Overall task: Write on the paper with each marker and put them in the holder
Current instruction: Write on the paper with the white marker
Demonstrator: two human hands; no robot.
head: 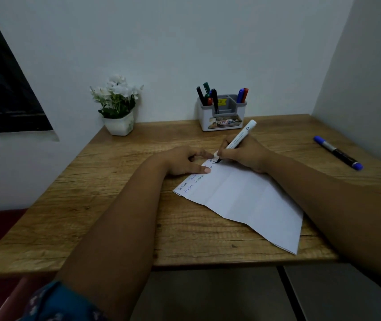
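Observation:
A creased white paper (242, 200) lies on the wooden table (115, 205), with handwritten words along its far left edge. My right hand (245, 154) grips a white marker (240, 137), its dark tip touching the paper's top corner. My left hand (187, 161) presses flat on the paper's upper left edge, fingers straight. A grey and white holder (223, 114) stands at the back of the table with several markers in its compartments. A blue-capped marker (338, 152) lies loose on the table at the far right.
A white pot of white flowers (117, 105) stands at the back left against the wall. Walls close the table off at the back and right. A dark window (1, 84) is on the left.

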